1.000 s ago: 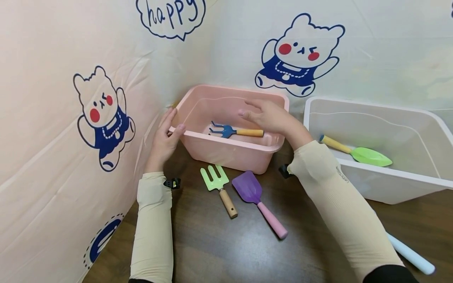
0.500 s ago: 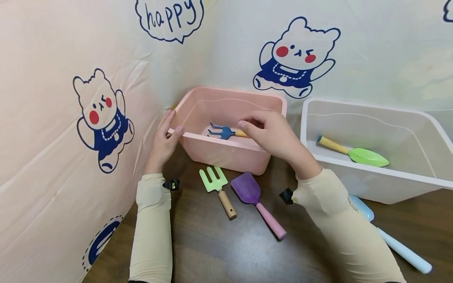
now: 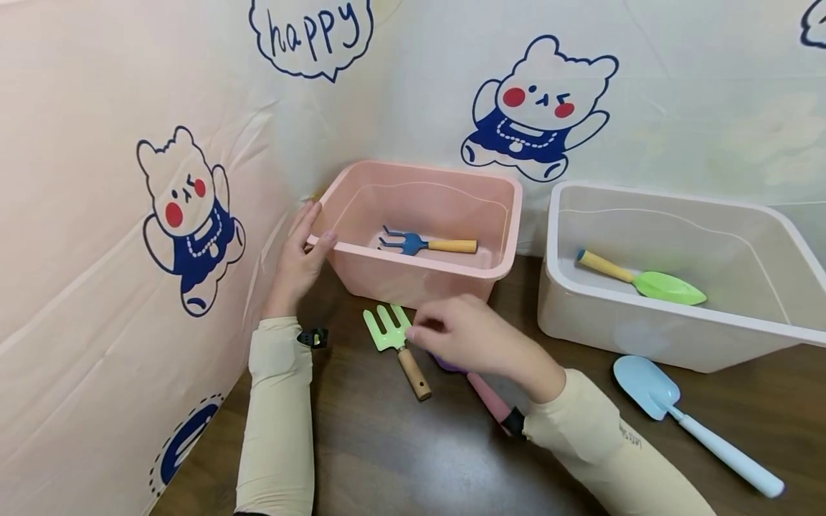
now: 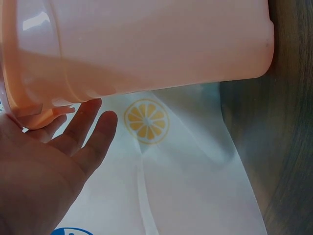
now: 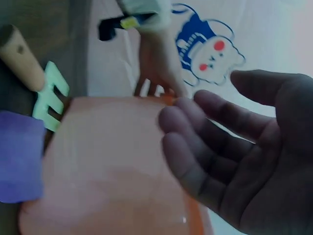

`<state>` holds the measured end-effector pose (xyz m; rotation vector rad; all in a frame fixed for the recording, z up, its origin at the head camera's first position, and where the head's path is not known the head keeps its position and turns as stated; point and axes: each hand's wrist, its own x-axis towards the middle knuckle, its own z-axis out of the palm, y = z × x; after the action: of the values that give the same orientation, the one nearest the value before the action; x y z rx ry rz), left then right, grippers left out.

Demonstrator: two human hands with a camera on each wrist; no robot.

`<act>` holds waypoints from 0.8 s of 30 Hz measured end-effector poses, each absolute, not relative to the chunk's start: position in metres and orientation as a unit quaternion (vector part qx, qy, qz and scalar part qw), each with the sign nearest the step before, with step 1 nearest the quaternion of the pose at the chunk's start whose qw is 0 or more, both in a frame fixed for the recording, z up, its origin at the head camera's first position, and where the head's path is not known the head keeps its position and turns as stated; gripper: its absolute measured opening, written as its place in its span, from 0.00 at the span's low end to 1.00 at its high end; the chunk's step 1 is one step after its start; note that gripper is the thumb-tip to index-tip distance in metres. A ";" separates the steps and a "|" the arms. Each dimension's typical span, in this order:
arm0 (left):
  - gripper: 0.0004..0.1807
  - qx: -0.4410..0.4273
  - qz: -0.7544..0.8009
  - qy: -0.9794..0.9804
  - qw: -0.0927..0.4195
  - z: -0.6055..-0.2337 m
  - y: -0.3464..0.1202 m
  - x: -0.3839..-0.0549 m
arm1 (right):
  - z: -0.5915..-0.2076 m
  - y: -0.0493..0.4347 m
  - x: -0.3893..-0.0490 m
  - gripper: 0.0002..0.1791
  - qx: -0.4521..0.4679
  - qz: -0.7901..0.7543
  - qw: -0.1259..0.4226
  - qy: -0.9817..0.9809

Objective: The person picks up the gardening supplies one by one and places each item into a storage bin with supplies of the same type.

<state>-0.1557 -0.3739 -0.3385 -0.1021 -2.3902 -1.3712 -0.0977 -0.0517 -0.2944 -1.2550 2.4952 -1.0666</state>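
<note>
My left hand rests on the left corner of a pink plastic bin, thumb at the front rim. In the left wrist view its fingers lie spread and relaxed by the outer wall. My right hand hovers in front of the bin with loosely bent fingers and holds nothing. Below it a purple hand shovel with a pink handle lies partly hidden. A light green hand fork with a wooden handle lies just left of that. Inside the bin rests a blue three-pronged cultivator with a yellow handle.
To the right stands a whitish bin holding a green trowel with a yellow handle. A light blue trowel lies on the dark wooden table before it. Printed cloth rises behind and at the left.
My right hand has come out of the pink bin and down toward the purple hand shovel, leaving the cultivator lying inside. The left hand keeps its place.
</note>
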 end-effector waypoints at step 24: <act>0.35 -0.031 -0.488 -0.851 0.190 -0.338 -0.373 -0.154 | -0.389 -0.089 -0.049 0.19 -0.290 -0.242 0.060 0.924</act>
<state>-0.1544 -0.3726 -0.3381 -0.0879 -2.3921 -1.3707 -0.0490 -0.0894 -0.3890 -0.8772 2.7978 -0.7317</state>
